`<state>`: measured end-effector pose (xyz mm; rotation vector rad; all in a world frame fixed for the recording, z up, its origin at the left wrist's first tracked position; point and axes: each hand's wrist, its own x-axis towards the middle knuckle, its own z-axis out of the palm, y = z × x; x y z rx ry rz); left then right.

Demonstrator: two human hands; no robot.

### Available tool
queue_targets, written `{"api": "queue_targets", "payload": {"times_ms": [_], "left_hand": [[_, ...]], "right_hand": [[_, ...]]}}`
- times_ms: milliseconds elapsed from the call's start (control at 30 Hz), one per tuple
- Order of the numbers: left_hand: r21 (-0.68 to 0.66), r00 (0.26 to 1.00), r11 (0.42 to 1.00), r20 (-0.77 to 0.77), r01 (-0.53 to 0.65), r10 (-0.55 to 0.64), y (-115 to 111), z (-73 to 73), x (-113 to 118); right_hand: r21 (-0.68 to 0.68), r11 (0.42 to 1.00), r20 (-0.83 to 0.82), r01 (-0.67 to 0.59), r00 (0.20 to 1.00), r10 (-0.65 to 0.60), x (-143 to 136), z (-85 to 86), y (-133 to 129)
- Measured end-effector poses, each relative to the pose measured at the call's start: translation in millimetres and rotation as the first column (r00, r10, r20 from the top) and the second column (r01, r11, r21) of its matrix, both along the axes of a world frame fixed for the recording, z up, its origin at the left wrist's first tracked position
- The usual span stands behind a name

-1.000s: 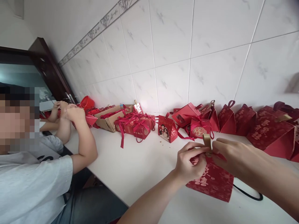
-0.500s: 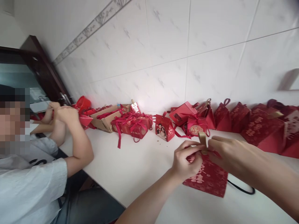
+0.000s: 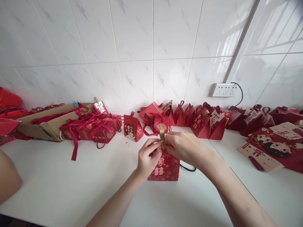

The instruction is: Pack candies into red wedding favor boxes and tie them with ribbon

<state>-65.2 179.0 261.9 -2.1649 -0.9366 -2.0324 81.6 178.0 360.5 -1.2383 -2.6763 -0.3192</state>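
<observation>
A red box with pale characters [image 3: 167,168] stands upright on the white table in front of me. At its top, a gold ribbon loop [image 3: 162,137] rises between my hands. My left hand [image 3: 149,156] pinches the left side of the box's top edge at the base of the loop. My right hand [image 3: 181,143] is closed at the right side of the same top, its fingertips partly hidden behind its knuckles. Behind the box lies a black cord [image 3: 188,168].
Along the tiled wall stand several red boxes [image 3: 178,115], with a ribboned pile [image 3: 94,127] and a cardboard box [image 3: 50,127] at left. A large red bag [image 3: 276,146] lies at right. Another person's arm [image 3: 8,178] shows at the left edge.
The view has swung right and levelled, so most of the person at left has left the frame and a wall socket and more boxes show. Both hands keep their places at the box top.
</observation>
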Motion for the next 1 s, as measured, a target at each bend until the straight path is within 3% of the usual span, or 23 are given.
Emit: {"api": "queue_targets", "payload": {"times_ms": [400,633,833,933,1000], "left_hand": [[-0.019,0.999,0.999,-0.008,-0.033,0.033,1.4,0.1,0.3],[-0.104,1.0,0.994,0.012,-0.024,0.025,-1.9,2.5,0.8],[-0.088,0.998,0.994,-0.017,-0.066,0.065,-2.0,2.8,-0.2],[-0.086,0.998,0.995,-0.033,-0.057,0.054,-1.9,2.9,-0.8],[-0.105,0.999,0.994,-0.028,-0.041,0.038,-2.1,2.8,-1.0]], "right_hand": [[0.099,0.994,0.069,-0.049,0.997,0.042,-4.1,-1.7,2.6],[0.114,0.993,0.04,-0.034,0.999,0.03,-6.4,-3.7,3.1],[-0.099,0.992,-0.182,-0.079,0.981,0.06,11.6,3.1,13.1],[-0.136,0.989,-0.377,-0.056,0.926,0.001,20.4,6.8,19.0],[-0.161,0.98,-0.45,-0.119,0.892,0.035,21.0,7.9,19.5]]}}
